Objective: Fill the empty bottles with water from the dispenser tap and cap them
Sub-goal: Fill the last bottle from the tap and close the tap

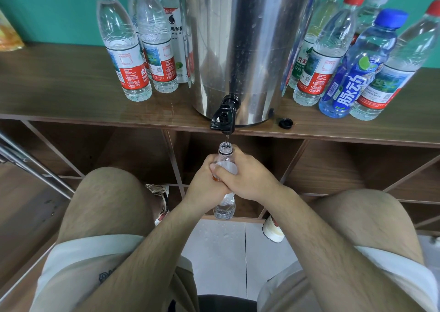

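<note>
A clear uncapped bottle hangs upright under the black tap of the steel dispenser. A thin stream of water runs from the tap into its open neck. My left hand and my right hand both grip the bottle's middle, fingers overlapping, hiding its label. Water shows in the bottle's bottom. A loose black cap lies on the shelf top just right of the dispenser's base.
Capped bottles stand left of the dispenser, and several more, including a blue one, stand on the right of the wooden shelf. Open cubbies lie below the shelf edge. My bare knees flank the bottle. Water drops dot the white floor tile.
</note>
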### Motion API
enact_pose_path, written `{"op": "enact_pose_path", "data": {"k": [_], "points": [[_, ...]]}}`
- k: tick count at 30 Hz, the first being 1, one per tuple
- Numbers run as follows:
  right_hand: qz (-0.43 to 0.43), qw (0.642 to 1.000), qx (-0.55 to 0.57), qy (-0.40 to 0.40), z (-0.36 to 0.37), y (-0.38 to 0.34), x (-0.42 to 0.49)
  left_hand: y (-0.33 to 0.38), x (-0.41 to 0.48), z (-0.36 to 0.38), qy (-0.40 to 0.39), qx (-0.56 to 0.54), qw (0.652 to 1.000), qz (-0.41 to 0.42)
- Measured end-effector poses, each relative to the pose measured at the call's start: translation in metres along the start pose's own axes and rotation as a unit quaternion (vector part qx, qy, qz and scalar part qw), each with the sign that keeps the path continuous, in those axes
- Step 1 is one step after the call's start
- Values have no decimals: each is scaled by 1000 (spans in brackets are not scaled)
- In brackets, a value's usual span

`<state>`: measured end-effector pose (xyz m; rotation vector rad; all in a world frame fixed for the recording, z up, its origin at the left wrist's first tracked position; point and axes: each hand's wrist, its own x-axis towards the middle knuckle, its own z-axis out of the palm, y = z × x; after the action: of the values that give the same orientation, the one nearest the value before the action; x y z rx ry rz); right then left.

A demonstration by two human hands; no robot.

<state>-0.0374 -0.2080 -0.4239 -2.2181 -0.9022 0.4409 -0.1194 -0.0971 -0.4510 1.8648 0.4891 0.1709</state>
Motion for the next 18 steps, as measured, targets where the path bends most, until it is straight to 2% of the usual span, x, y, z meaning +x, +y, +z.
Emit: {"op": "enact_pose_path", "data": {"k": [18], "points": [[7,1000,-1,-1,0,0,0,0,-1,-1,-1,-11,1000,-4]]}}
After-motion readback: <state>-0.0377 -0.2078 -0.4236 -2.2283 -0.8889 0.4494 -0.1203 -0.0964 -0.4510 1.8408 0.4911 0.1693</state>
